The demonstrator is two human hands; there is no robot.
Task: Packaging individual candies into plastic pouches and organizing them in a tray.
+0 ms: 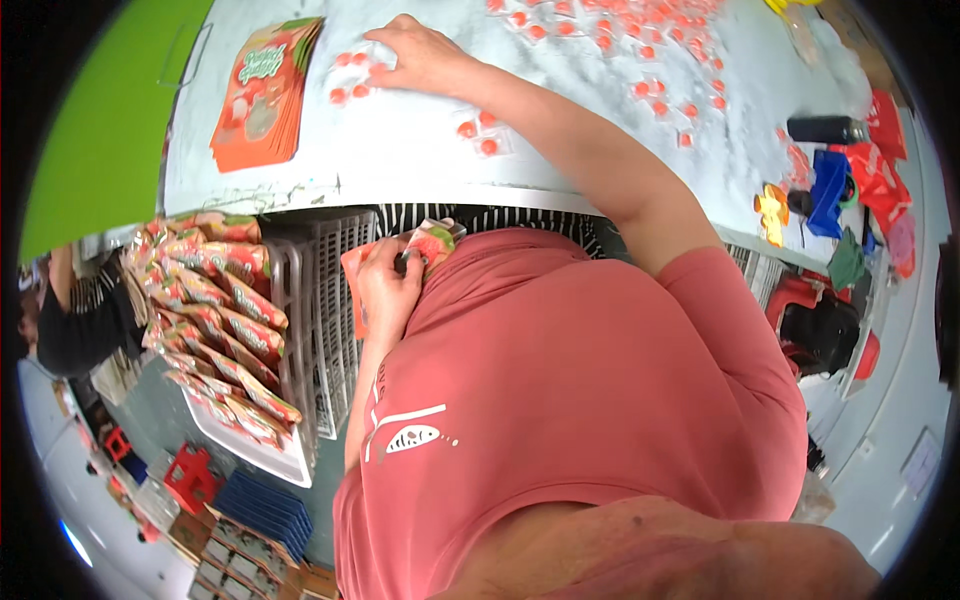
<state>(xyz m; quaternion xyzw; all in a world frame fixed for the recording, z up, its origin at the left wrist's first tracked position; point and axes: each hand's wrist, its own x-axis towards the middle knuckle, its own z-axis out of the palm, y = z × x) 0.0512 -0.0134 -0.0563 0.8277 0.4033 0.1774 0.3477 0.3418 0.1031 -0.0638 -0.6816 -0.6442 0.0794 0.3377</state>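
Red and orange, the printed pouch (434,243) at nine o'clock is gripped in your left hand (388,290), close against your shirt (560,380), probably to steady it, while your right hand (425,55), near twelve, is loosely spread beside small red wrapped pieces (349,76), with a pouch stack (262,95) towards ten seemingly placed within easy reach. Your left hand covers much of the pouch, so I cannot tell whether another lies beneath, nor whether your right touches a piece.

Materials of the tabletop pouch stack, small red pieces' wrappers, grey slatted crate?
Pouch stack: smooth printed film, probably plastic; thin edges fan out. Wrappers: clear, shiny film, likely plastic; red pieces show through. Crate: matte, probably moulded plastic, given its regular openwork grid.
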